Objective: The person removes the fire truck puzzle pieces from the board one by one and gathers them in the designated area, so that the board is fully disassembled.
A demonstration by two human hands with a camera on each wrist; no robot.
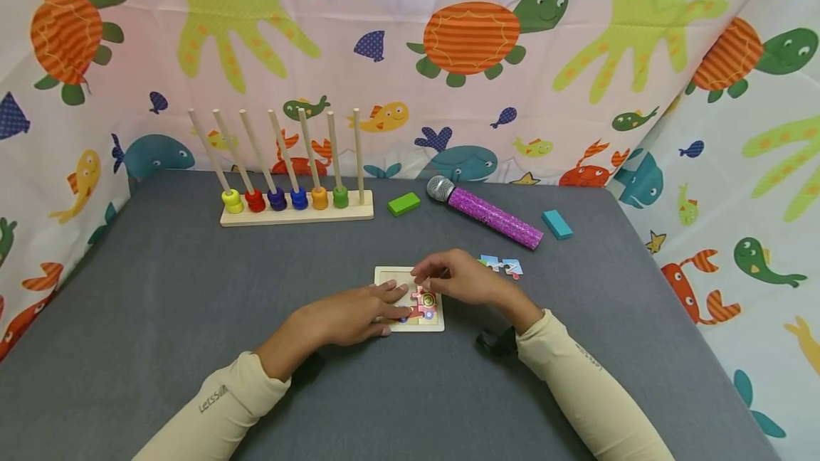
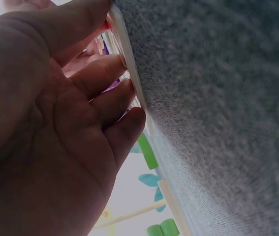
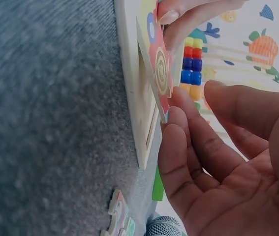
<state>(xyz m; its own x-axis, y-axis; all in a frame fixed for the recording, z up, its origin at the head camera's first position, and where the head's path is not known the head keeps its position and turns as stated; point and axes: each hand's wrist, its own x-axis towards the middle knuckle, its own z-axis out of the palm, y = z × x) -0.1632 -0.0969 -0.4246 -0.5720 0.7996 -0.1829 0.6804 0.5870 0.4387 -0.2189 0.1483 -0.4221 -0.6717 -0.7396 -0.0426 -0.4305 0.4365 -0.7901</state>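
A small light wooden puzzle tray (image 1: 386, 272) lies on the grey table, with joined pink, picture-printed puzzle pieces (image 1: 426, 301) in its lower right part. My left hand (image 1: 352, 311) reaches over the tray's left side, fingers extended and resting on the pieces and frame. Bent over the upper right edge is my right hand (image 1: 463, 277). In the right wrist view, the pieces (image 3: 160, 69) stand tilted up from the tray, and the right fingertips (image 3: 174, 132) touch their raised end. The right thumb is apart from them. Two loose puzzle pieces (image 1: 512, 268) lie just beyond the right hand.
Behind the tray stand a wooden peg stand (image 1: 297, 215) with coloured rings, a green block (image 1: 403, 204), a purple glitter microphone (image 1: 493, 215) and a blue block (image 1: 557, 224). A printed sea-animal cloth (image 1: 397, 141) hangs behind the table.
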